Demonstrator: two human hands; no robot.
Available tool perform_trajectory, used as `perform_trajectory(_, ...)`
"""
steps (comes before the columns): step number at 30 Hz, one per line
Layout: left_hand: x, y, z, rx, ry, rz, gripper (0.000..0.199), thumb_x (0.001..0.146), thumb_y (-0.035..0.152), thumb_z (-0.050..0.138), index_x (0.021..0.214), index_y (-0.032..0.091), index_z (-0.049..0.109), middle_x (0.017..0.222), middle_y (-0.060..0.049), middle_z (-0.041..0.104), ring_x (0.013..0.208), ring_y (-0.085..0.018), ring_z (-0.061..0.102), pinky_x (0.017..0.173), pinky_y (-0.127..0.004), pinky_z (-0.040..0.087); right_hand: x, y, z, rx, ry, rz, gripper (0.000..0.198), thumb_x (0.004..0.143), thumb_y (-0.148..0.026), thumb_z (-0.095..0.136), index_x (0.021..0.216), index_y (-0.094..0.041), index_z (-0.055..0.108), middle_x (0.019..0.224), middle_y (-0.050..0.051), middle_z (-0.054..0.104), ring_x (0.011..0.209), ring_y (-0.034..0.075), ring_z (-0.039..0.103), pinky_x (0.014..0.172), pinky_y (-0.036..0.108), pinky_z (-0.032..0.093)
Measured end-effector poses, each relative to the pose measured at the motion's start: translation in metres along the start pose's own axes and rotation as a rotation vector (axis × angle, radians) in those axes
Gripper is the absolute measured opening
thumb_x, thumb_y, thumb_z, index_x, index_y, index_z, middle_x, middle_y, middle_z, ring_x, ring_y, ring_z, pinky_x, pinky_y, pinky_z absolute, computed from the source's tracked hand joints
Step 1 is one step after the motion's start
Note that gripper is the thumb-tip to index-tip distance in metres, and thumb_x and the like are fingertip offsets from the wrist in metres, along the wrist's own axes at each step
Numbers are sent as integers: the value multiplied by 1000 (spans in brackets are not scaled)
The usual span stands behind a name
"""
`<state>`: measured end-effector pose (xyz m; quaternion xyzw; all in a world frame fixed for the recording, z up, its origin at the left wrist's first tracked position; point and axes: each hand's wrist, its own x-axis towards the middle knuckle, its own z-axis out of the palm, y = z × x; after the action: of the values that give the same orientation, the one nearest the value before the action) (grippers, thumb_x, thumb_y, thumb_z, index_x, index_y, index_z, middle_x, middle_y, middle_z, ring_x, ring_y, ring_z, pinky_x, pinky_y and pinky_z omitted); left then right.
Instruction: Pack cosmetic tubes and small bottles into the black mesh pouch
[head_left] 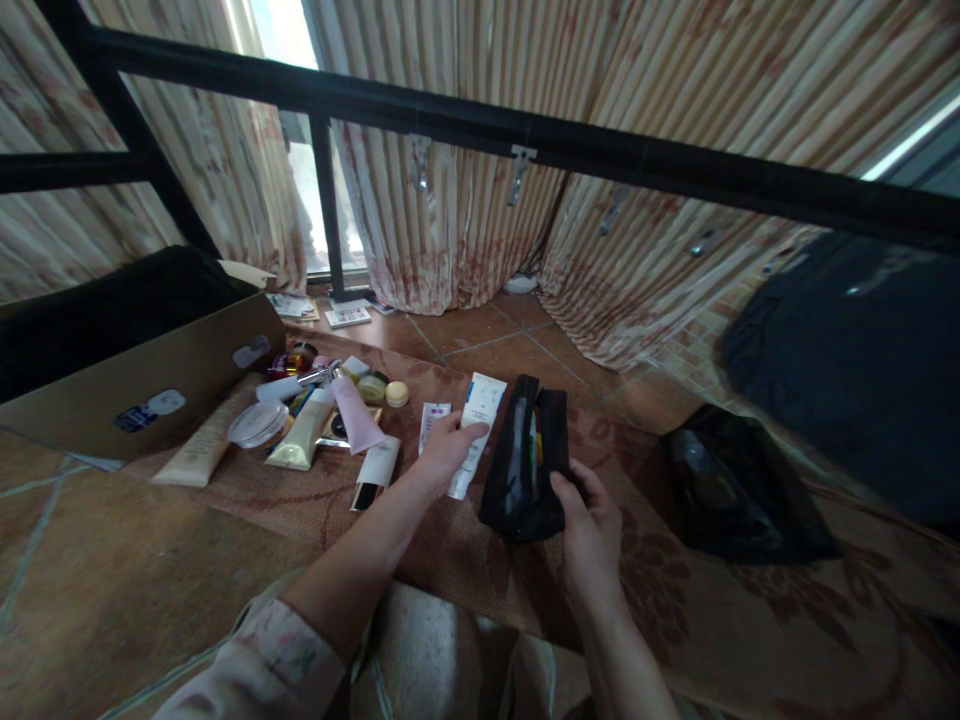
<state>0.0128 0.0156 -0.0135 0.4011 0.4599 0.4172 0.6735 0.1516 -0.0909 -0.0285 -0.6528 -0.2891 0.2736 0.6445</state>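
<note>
My left hand [450,450] is closed around a white squeeze tube [484,400] with blue marks, tilted just left of a black zip pouch [510,490]. The pouch stands with its top gaping, and some green and yellow things show inside. At its right side, my right hand [589,505] grips the pouch wall between thumb and fingers. A small white packet [433,415] with pink marks lies behind my left hand. Further left are a pink tube [356,412], a white tube with a black cap [375,470], a pale green tube [301,435] and a round clear-lidded jar [259,424].
A cardboard box [187,390] holding something black stands at the left. A second black pouch [742,490] lies on the patterned mat [645,590] at the right. A dark metal rail [465,115] with clips crosses in front of the curtains [450,220]. A large beige tube [206,440] lies by the box.
</note>
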Motion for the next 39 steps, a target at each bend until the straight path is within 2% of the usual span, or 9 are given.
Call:
perform_trajectory(31,1,-2,1,43,9,8,12,69,18,62,79,13,65,56,1,62,46,-12,54,47,-21,38,0,-1,0,19,-24,-5,40,71,-40,69,103,-17,69,95,5,73,83,20,66,74,31,50)
perform_trajectory(39,-1,0,2,37,8,4,11,69,18,62,78,14,65,55,1,62,46,-11,54,48,-21,39,2,4,0,14,-16,-1,40,72,-40,69,106,-18,68,99,6,72,86,22,66,76,33,51)
